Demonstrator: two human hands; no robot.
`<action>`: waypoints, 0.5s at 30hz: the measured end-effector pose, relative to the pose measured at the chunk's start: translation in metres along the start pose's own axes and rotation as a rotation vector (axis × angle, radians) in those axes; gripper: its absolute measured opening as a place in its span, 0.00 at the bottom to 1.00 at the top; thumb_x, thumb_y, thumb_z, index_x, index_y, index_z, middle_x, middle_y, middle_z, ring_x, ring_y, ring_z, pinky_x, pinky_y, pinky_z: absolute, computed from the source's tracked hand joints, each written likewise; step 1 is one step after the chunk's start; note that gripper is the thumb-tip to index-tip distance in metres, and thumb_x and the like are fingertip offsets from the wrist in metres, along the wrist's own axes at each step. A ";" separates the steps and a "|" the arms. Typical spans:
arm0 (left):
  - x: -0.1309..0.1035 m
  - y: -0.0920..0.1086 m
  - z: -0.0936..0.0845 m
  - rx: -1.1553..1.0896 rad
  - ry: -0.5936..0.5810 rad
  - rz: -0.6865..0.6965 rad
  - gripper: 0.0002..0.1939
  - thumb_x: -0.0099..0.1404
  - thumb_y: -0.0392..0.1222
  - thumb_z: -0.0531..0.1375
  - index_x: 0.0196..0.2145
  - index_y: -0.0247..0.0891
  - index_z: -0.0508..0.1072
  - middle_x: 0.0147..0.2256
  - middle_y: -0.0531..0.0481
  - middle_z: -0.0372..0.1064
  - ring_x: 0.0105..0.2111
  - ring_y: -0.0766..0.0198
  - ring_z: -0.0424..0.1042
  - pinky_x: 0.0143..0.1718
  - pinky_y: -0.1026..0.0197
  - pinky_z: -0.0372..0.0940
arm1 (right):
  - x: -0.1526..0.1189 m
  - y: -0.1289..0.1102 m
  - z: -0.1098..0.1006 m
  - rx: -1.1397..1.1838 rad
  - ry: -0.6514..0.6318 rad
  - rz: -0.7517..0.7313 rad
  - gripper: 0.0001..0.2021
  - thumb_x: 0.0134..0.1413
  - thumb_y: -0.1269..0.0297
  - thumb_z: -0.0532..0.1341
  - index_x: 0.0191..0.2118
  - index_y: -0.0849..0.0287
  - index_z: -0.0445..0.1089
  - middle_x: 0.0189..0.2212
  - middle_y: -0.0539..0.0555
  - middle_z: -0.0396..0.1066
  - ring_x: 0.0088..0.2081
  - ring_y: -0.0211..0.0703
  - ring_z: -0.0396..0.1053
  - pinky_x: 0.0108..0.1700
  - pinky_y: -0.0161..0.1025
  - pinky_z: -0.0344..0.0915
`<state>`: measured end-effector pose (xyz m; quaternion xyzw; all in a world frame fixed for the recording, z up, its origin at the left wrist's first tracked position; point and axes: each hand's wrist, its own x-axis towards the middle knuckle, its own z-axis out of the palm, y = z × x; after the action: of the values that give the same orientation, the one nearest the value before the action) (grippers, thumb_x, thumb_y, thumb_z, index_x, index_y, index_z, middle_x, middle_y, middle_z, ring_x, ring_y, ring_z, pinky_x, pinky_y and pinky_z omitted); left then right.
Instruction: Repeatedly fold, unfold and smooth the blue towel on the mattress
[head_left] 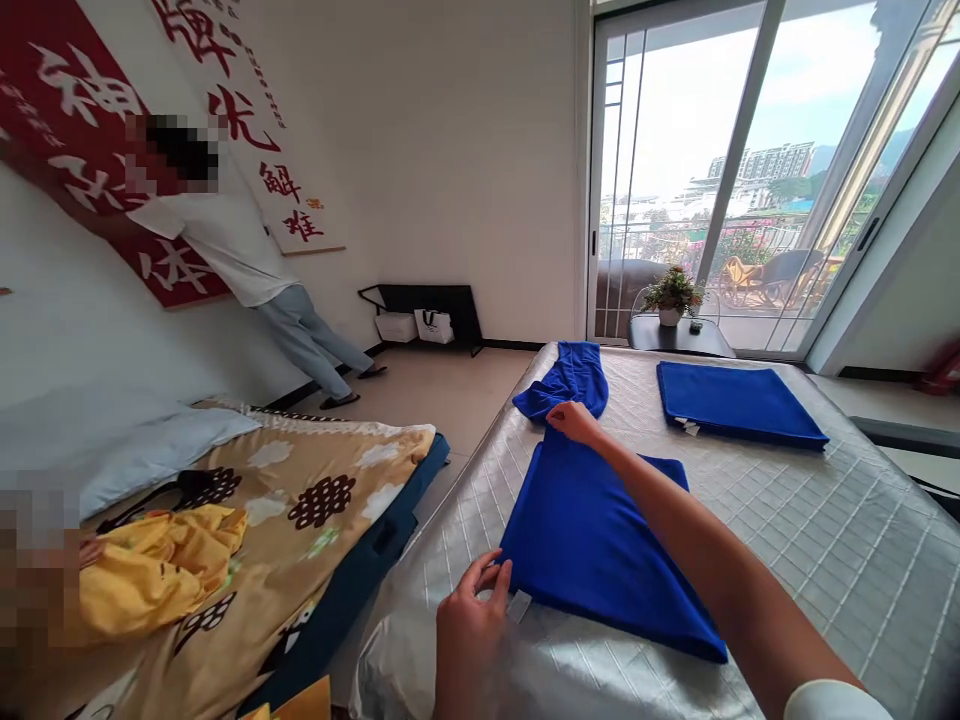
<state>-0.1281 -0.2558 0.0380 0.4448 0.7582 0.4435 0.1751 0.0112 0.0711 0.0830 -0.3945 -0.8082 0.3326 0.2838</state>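
Observation:
A blue cloth (592,530), folded into layers, lies on the silvery quilted mattress (780,510). My left hand (474,600) pinches its near left corner, beside a small white tag. At the far left corner, my right hand (574,422) holds the cloth's edge between closed fingers, with that arm stretched across the cloth. Just beyond my right hand is a crumpled blue cloth (571,378). A neatly folded blue cloth (739,402) with a white tag rests farther back on the right.
To the left stands a bed with a patterned brown sheet (300,500), a pillow (172,450) and a yellow cloth (165,570) near another person's hand. A person (232,240) stands at the left wall. A potted plant (671,298) sits on a small table beyond the mattress.

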 end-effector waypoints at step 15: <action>0.021 -0.066 0.023 0.374 0.122 0.287 0.26 0.71 0.57 0.48 0.36 0.41 0.81 0.35 0.41 0.79 0.38 0.47 0.79 0.45 0.44 0.74 | -0.007 0.007 0.067 -0.426 -0.114 0.067 0.14 0.67 0.55 0.63 0.52 0.57 0.73 0.54 0.56 0.72 0.54 0.49 0.70 0.57 0.55 0.68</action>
<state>-0.1580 -0.2404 -0.0264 0.5449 0.7655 0.3417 -0.0213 -0.0297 0.0475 0.0347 -0.4528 -0.8614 0.1852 0.1369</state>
